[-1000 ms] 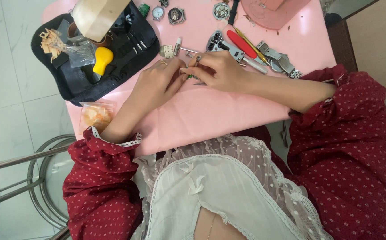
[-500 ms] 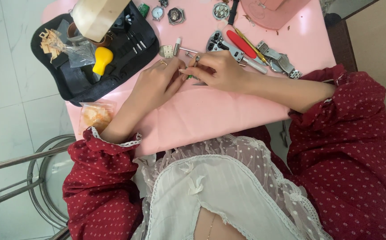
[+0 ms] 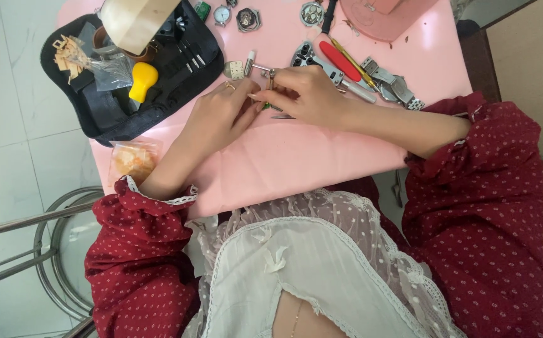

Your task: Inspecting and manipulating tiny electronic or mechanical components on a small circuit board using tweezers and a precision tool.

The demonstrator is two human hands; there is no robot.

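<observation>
Nothing has moved: your left hand and right hand stay curled together on the pink table, fingertips pinching a small metal tool.

Black tool pouch at 10 o'clock on pink table, yellow-handled tool inside. Watch cases at 12. Red-handled tool and metal watch band at 1. Small orange-filled bag at 9.
</observation>
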